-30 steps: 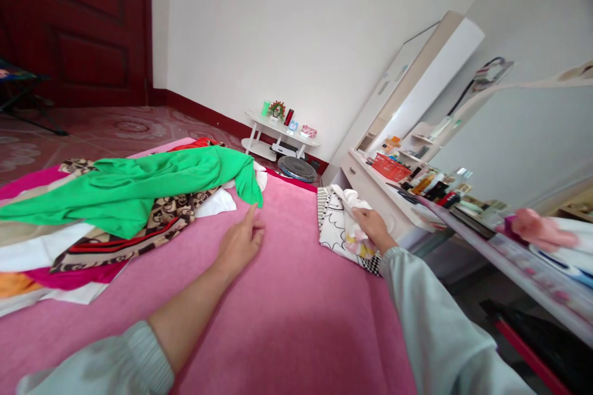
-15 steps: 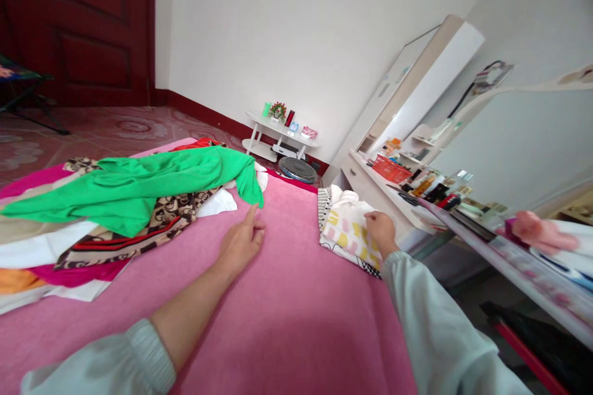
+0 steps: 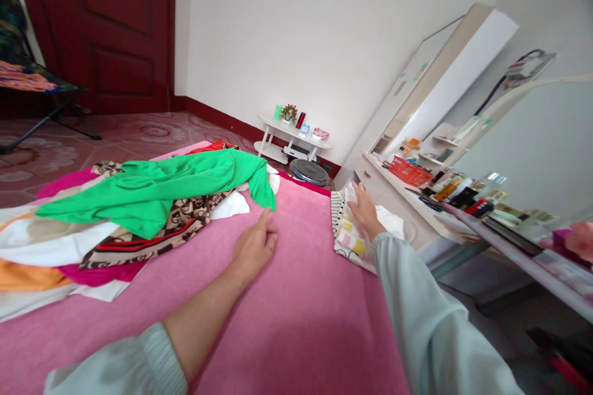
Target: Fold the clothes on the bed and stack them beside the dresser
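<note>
- Folded clothes (image 3: 348,239) lie beneath the right hand (image 3: 365,205), at the edge of the pink bed cover (image 3: 296,302); white cloth printed in yellow and pink shows on top, with a black-and-white striped strip to the left of the fingers.
- Right hand rests over the upper part of that stack, back of the hand upward; its fingertips touch the cloth, but whether they pinch it cannot be told.
- More white cloth (image 3: 390,221) shows just to the right of the right wrist.
- Left hand (image 3: 254,247) is well apart from the right and holds nothing visible: index finger stretched forward, other fingers loosely curled, low over the bed cover.
- Green garment (image 3: 162,188) spreads ahead and to the left of the left hand, its near corner just beside the index fingertip; contact is unclear.
- Brown patterned garment (image 3: 185,226) with red and black bands lies partly under the green one, left of the left hand, among white, magenta and orange pieces.
- White low stand (image 3: 273,125) stands beyond both hands, far ahead.
- Red basket (image 3: 410,171) sits on the dressing table (image 3: 384,180), ahead and to the right of the right hand.
</note>
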`<state>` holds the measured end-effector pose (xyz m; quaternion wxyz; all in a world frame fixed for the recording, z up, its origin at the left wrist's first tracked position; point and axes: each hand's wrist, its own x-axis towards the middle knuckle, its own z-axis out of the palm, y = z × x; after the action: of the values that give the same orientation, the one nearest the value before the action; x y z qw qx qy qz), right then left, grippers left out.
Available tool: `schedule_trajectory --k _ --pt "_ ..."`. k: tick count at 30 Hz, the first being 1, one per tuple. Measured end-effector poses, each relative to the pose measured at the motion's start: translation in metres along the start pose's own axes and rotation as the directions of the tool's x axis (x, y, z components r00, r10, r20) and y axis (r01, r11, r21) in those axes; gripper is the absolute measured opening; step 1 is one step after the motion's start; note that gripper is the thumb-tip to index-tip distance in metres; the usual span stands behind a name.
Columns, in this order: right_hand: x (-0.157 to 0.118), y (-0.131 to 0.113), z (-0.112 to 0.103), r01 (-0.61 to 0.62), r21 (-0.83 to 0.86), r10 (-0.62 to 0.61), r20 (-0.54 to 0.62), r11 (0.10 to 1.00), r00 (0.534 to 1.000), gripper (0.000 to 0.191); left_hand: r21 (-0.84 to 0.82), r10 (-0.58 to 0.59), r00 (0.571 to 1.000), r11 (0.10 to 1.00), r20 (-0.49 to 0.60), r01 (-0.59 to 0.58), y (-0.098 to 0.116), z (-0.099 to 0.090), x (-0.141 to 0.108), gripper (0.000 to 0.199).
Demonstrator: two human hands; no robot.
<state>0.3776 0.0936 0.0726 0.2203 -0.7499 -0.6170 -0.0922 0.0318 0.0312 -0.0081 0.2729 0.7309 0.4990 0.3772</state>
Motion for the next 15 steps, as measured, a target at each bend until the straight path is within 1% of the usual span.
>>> schedule_trajectory --k 2,4,5,8,11,13,15 --pt "-0.012 -0.005 0.000 -0.039 0.047 0.039 0.012 0.998 0.999 0.060 -0.001 0.006 1.000 1.000 -0.002 -0.006 0.000 -0.001 0.000 0.067" --pt "-0.035 -0.009 -0.003 -0.062 0.111 0.063 -0.006 0.992 0.998 0.055 0.000 0.011 1.000 1.000 -0.006 -0.011 0.001 -0.001 0.000 0.066" --pt "-0.049 -0.010 -0.005 -0.050 0.137 0.054 -0.029 0.989 0.998 0.053 0.002 0.010 1.000 1.000 -0.006 -0.010 0.001 -0.001 0.000 0.065" --pt "-0.097 -0.011 -0.012 0.057 0.174 -0.040 -0.096 0.983 0.995 0.048 0.013 0.000 1.000 1.000 -0.004 0.000 0.002 -0.001 -0.001 0.064" --pt "-0.133 -0.010 -0.014 0.184 0.056 -0.179 -0.081 0.981 0.981 0.045 0.017 0.004 1.000 1.000 -0.010 -0.004 0.002 -0.001 -0.001 0.064" --pt "-0.143 -0.009 -0.014 0.236 -0.013 -0.237 -0.052 0.972 0.970 0.042 0.013 0.008 1.000 1.000 -0.007 -0.008 0.003 -0.002 -0.001 0.063" --pt "-0.143 -0.007 -0.014 0.237 -0.008 -0.237 -0.030 0.972 0.971 0.036 0.006 0.010 1.000 1.000 -0.002 -0.010 0.003 -0.002 -0.002 0.063"
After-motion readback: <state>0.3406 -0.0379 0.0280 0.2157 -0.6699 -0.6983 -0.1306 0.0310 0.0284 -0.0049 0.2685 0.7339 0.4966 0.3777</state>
